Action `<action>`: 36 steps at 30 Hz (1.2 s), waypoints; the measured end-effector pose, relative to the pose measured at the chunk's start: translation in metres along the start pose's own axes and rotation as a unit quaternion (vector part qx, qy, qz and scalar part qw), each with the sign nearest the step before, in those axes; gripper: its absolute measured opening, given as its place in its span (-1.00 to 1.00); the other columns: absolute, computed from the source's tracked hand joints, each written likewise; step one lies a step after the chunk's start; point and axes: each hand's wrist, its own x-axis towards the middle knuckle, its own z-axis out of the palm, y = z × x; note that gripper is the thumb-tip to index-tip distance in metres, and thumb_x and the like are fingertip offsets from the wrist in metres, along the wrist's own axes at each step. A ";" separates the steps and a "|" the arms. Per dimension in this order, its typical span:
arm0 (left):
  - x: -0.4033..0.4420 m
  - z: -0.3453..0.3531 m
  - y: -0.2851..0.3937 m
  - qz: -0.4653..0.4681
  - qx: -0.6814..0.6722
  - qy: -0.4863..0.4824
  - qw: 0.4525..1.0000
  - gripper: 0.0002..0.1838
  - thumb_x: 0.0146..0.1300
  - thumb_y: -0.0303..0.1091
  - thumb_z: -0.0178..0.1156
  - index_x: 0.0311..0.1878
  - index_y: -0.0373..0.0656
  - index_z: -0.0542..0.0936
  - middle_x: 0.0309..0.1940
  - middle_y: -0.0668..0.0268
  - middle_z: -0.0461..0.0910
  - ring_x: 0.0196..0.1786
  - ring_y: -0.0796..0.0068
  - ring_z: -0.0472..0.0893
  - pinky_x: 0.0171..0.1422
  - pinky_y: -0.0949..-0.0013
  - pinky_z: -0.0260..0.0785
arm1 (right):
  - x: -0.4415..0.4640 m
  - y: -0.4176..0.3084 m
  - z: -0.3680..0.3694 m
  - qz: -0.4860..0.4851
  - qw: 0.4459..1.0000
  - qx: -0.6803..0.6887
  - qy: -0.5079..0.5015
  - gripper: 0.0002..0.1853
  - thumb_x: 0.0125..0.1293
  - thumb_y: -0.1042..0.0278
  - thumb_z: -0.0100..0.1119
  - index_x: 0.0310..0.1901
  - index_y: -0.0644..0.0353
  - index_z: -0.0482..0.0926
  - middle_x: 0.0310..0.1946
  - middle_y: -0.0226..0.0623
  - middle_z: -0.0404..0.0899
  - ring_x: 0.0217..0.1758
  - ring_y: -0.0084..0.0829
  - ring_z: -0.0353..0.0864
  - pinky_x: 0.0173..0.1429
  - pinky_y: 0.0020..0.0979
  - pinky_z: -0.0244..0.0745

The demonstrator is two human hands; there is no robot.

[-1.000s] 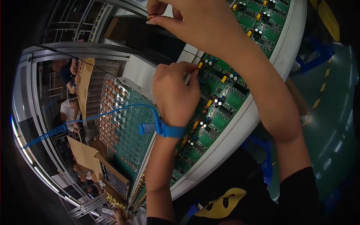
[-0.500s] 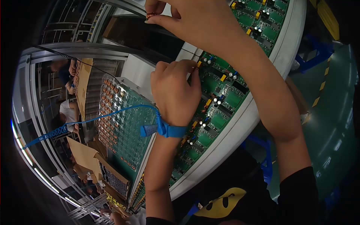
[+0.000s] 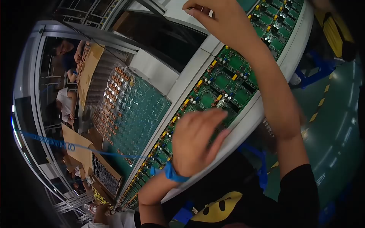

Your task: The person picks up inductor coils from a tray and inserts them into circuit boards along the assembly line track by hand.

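Observation:
Rows of green circuit boards [image 3: 207, 100] with yellow and silver parts run diagonally along the white-edged line. My left hand [image 3: 197, 138], a blue strap [image 3: 173, 173] at its wrist, hovers over the boards near the edge. Its thumb and fingers are apart and nothing shows between them; it is somewhat blurred. My right hand [image 3: 213, 15] is raised at the top, above the far side of the boards. Its thumb and fingertips are pinched together, and a tiny dark bit shows there, too small to name.
A clear plastic tray [image 3: 131, 102] with copper-coloured coils lies left of the boards. Below it stands an open cardboard box [image 3: 91, 155] of small parts. Co-workers [image 3: 66, 100] sit at the far left. A blue cord [image 3: 114, 154] stretches leftward from the strap.
My left hand has left the board's far edge, moved down toward the near edge and opened. My right hand has shifted right in view. The whole view has turned somewhat.

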 end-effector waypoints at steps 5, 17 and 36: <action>-0.069 0.017 0.031 -0.008 -0.045 -0.207 0.977 -0.13 0.18 -0.13 0.32 0.51 -0.19 0.19 0.55 0.18 0.12 0.58 0.25 0.14 0.60 0.18 0.01 | -0.008 -0.004 0.002 -0.015 0.998 -0.021 -0.056 -0.85 0.30 0.40 0.33 -0.14 0.23 0.67 -0.29 -0.39 0.65 -0.27 -0.58 0.64 -0.18 -0.56 0.53; -0.103 0.036 0.026 0.003 0.075 -0.188 0.979 -0.21 0.22 -0.22 0.29 0.49 -0.18 0.25 0.52 0.23 0.20 0.56 0.23 0.18 0.64 0.14 -0.13 | -0.058 -0.013 -0.042 0.087 0.928 -0.153 -0.328 -0.86 0.16 0.54 0.37 -0.23 0.15 0.74 -0.38 -0.44 0.61 -0.29 -0.57 0.57 -0.32 -0.49 0.36; -0.104 0.039 0.024 0.040 0.152 -0.169 0.973 -0.40 0.33 -0.33 -0.10 0.46 -0.21 0.28 0.52 0.24 0.22 0.57 0.28 0.19 0.66 0.09 -0.14 | -0.057 -0.002 -0.034 0.003 0.914 -0.208 -0.348 -0.88 0.07 0.53 0.40 -0.31 0.18 0.73 -0.43 -0.34 0.63 -0.22 -0.37 0.54 -0.01 -0.34 0.43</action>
